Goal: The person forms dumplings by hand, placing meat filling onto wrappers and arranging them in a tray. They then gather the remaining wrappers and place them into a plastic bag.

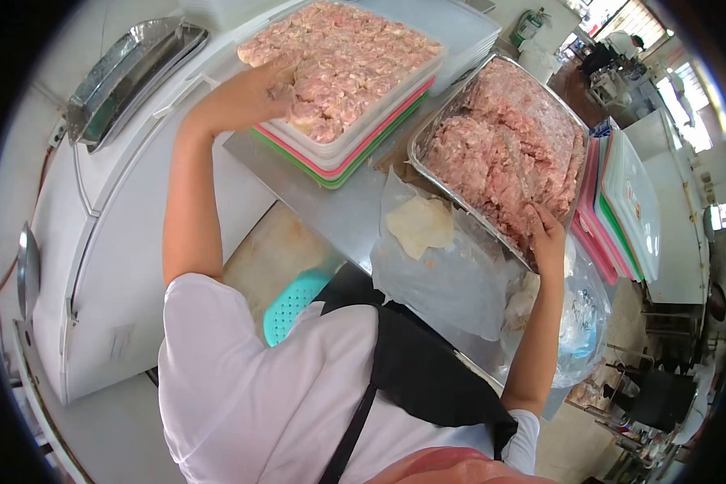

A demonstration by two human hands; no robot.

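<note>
My left hand (pixel 270 90) reaches over the left edge of a white plastic tray (pixel 331 145) packed with raw meat dumplings (pixel 355 56). Its fingers are smeared by motion, so what they hold, if anything, cannot be made out. At the near right corner of a metal pan (pixel 468 202), my right hand (pixel 545 234) has its fingers curled into the pink minced meat (pixel 500 153). Between the two, a pale round dough wrapper (pixel 420 225) lies on a clear plastic sheet (pixel 427 282) in front of the pan.
Pink and green trays (pixel 339 173) sit under the dumpling tray. More coloured trays (pixel 621 202) lean right of the pan, above a plastic bag (pixel 585 323). A white freezer (pixel 129 266) stands at left, a turquoise stool (pixel 294 306) below the table. Another person (pixel 617 48) is far back.
</note>
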